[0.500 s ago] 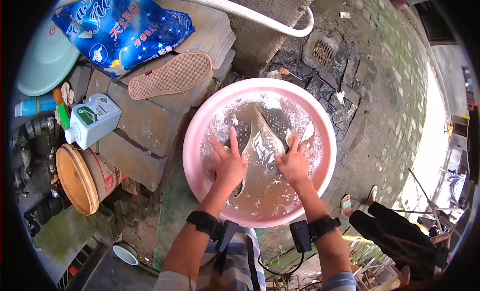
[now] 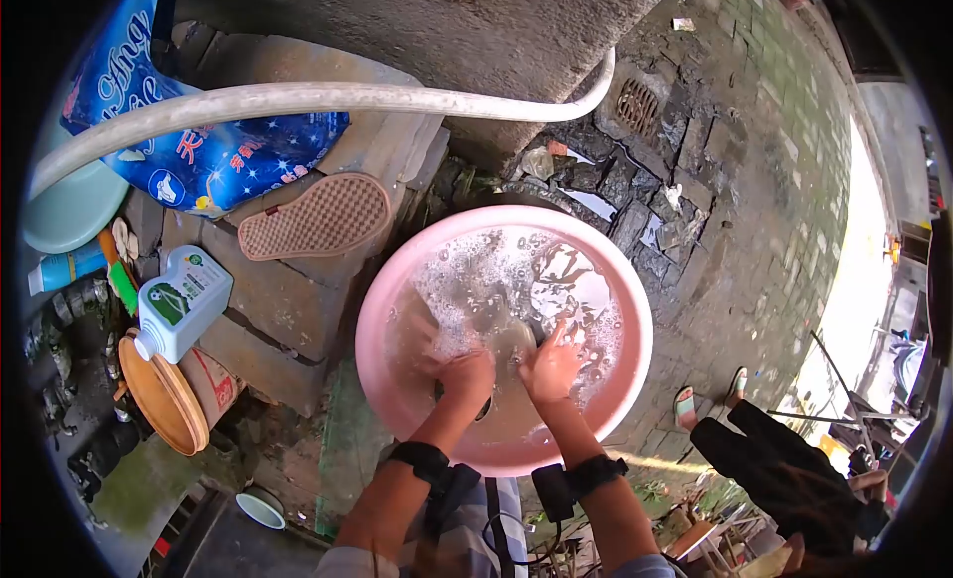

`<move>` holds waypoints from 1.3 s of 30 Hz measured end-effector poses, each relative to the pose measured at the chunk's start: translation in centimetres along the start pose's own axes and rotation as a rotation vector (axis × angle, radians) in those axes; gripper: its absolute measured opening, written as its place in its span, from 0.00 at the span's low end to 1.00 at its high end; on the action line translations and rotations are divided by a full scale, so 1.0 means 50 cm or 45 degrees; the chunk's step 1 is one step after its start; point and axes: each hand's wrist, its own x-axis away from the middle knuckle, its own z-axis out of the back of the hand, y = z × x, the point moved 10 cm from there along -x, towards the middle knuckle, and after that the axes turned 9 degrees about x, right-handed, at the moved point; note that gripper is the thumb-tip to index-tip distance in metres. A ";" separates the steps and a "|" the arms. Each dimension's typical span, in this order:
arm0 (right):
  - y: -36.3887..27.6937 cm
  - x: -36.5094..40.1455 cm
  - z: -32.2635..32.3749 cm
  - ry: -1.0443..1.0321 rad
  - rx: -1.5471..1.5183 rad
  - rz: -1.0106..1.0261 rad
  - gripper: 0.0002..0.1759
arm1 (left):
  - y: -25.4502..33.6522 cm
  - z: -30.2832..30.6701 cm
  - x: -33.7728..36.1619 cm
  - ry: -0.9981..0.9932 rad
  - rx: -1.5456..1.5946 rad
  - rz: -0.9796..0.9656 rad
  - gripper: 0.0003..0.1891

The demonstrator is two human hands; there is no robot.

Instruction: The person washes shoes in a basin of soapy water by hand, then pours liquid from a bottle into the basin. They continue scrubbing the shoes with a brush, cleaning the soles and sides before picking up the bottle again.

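A pink basin holds cloudy, sudsy water. Both of my hands work inside it, around a mostly sunken shoe, of which only a pale patch and a dark edge show through the murk. My left hand is at the left of the shoe, its fingers under water and blurred, so their grip cannot be made out. On the other side, my right hand closes on the shoe's edge, thumb towards the middle and fingertips above the surface. Another shoe lies sole up on the bricks.
A pale hose arches across the upper left over a blue detergent bag. Left of the basin are a white bottle, a green brush and a lidded bucket. A person in dark trousers stands at right.
The shoe has gone deeper under the water, and my hands have drawn closer together. Suds and ripples have shifted. The view has moved, so the hose now crosses lower over the bag.
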 end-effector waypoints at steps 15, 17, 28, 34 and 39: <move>0.007 0.063 0.155 0.652 -0.451 0.035 0.51 | 0.046 0.212 0.166 0.810 0.382 -0.636 0.44; 0.019 0.098 0.190 0.756 -0.619 0.029 0.49 | 0.042 0.237 0.199 0.712 0.549 -0.662 0.44; 0.065 0.234 0.306 1.050 -0.639 0.170 0.50 | -0.017 0.281 0.247 0.957 0.924 -0.936 0.40; 0.094 0.263 0.357 1.069 -0.735 0.153 0.48 | -0.011 0.282 0.261 1.009 0.934 -1.038 0.39; 0.106 0.267 0.380 1.028 -0.825 0.151 0.46 | -0.001 0.288 0.287 1.051 0.872 -1.055 0.38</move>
